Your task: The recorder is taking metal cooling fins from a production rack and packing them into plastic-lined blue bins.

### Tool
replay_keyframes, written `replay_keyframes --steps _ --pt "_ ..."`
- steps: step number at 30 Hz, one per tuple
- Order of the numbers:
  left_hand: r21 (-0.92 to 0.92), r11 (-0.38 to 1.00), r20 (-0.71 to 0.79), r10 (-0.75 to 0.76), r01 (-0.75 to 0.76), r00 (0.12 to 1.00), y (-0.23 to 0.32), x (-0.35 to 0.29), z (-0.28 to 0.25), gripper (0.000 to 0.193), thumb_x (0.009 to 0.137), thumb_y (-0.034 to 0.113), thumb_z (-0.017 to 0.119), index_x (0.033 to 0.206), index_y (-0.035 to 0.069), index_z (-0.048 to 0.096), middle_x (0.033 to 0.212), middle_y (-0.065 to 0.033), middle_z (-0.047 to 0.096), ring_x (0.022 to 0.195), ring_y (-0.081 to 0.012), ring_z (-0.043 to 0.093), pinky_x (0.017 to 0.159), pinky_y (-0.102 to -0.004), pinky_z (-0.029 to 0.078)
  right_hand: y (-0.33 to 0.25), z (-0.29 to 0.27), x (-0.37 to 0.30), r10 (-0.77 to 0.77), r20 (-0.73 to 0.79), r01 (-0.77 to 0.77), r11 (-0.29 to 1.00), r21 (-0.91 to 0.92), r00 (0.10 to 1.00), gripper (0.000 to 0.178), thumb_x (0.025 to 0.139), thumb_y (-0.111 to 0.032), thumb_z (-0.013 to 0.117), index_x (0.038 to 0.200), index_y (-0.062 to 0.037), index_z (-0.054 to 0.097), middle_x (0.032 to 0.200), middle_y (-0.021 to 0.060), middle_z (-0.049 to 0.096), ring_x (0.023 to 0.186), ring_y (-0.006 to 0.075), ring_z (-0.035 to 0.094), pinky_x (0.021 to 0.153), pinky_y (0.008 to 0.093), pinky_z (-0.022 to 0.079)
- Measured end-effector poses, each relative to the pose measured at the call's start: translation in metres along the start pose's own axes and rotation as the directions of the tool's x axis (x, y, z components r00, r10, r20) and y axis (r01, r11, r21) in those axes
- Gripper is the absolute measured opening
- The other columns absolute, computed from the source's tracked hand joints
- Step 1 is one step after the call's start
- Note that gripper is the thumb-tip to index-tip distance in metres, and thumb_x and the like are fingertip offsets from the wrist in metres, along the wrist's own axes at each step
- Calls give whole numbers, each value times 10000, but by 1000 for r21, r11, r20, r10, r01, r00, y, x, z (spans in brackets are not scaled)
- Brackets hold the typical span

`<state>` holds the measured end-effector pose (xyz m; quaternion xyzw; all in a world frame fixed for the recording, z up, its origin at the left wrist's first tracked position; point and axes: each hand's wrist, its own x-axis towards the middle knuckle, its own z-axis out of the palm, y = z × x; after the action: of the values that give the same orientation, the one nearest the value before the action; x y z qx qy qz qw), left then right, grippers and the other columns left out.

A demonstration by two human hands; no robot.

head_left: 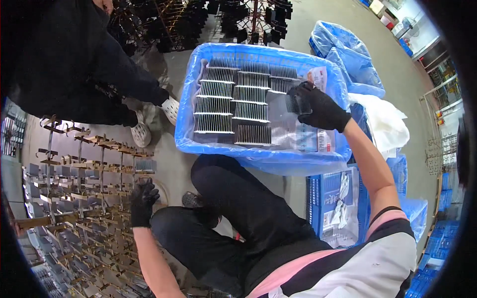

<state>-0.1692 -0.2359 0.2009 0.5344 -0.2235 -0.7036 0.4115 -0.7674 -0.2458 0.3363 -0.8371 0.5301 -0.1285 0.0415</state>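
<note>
My right hand (318, 105), in a black glove, is closed on a dark finned heat sink (298, 104), partly hidden by the fingers and blurred. It hangs over the blue plastic-lined crate (185, 119), just right of the laid rows. Inside, several black heat sinks (213, 106) with pale edges lie side by side in columns. My left hand (144, 201), also black-gloved, has curled fingers beside the metal hanging rack (102, 164). A grey finned heat sink (145, 165) shows just beyond those fingertips; whether they touch it, I cannot tell.
Hooks and grey parts crowd the rack on my left. Another person's dark trousers (74, 74) and light clogs (141, 134) are at the far left. Racks of black parts (253, 22) stand behind the crate. Lined blue crates (350, 57) and a white bag (380, 121) are at the right.
</note>
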Motion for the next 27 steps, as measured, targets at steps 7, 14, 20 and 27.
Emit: replay_keyframes --steps 7,14,20,27 --pt "595 732 71 362 -331 930 -120 85 -109 431 892 131 664 1299 53 544 858 -31 605 751 -158 584 672 -327 503 31 38 16 -16 121 -1 990 143 993 755 692 -47 727 1386 -41 429 1361 189 486 1312 357 432 1139 406 311" --pt "977 -198 164 423 -86 891 -134 153 -75 576 782 136 768 1315 85 555 807 -98 585 694 -204 586 664 -351 510 27 34 8 169 272 -158 985 -63 947 723 697 -34 714 1373 -59 458 1386 183 474 1332 359 409 1143 417 288" --pt "579 811 -540 463 -89 703 -139 229 -97 412 785 266 792 1104 83 608 791 -53 608 678 -171 553 645 -317 480 -3 61 33 184 139 -127 931 -342 973 740 679 -82 752 1363 -68 471 1360 184 501 1312 366 426 1144 440 295" --pt "524 848 -570 416 -77 708 -131 240 -196 482 801 306 767 1180 71 584 1015 -82 641 861 -196 571 798 -316 479 -4 87 46 113 70 -102 983 -150 991 708 702 -90 757 1357 -78 489 1375 177 495 1323 365 414 1143 450 294"
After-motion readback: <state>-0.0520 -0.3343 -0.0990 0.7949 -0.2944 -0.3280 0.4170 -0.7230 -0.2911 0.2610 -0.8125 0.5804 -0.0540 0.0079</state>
